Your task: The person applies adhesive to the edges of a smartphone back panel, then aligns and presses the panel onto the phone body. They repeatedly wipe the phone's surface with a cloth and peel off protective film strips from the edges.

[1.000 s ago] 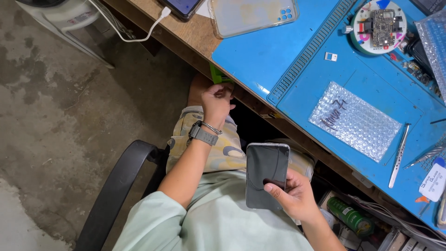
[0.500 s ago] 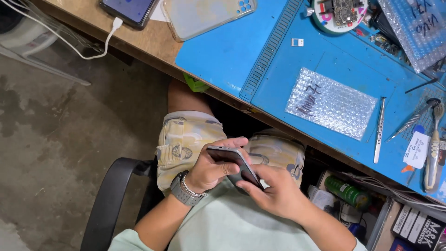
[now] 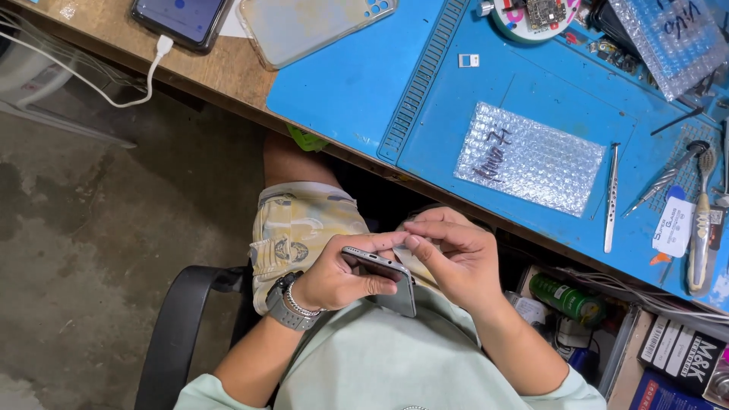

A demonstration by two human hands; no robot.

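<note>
A grey smartphone (image 3: 383,279) rests edge-up over my lap, below the desk edge. My left hand (image 3: 342,275), with a watch and bracelet at the wrist, grips it from the left side. My right hand (image 3: 454,254) is at the phone's upper end, thumb and forefinger pinching its top edge. On the blue work mat (image 3: 357,83) above lie a bubble-wrap pouch (image 3: 528,158) and metal tweezers (image 3: 610,197).
A clear phone case (image 3: 311,23) and a charging phone (image 3: 181,18) with white cable (image 3: 121,91) sit on the wooden desk's left part. Tools (image 3: 702,220), a round tray (image 3: 531,15) and boxes crowd the right. A black chair arm (image 3: 178,326) is at my left.
My left hand left the desk edge and came down onto the phone. The phone tipped from flat in my right hand to edge-up between both hands.
</note>
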